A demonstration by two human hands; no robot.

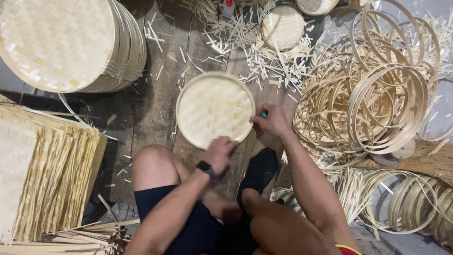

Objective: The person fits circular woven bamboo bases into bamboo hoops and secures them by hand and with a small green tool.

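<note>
Hands [245, 137] on round woven tray [212, 106] rim, bamboo hoops [377, 104] close beside.

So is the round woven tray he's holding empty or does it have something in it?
Empty. The round woven tray shows only bare weave inside its rim; the left hand and right hand grip its edge.

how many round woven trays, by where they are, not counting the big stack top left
Held between the left hand and right hand: 1 round woven tray
Lying among the bamboo scraps up top: 1 smaller woven tray
Cut off by the top edge: 1 woven tray
Total: 3
</note>
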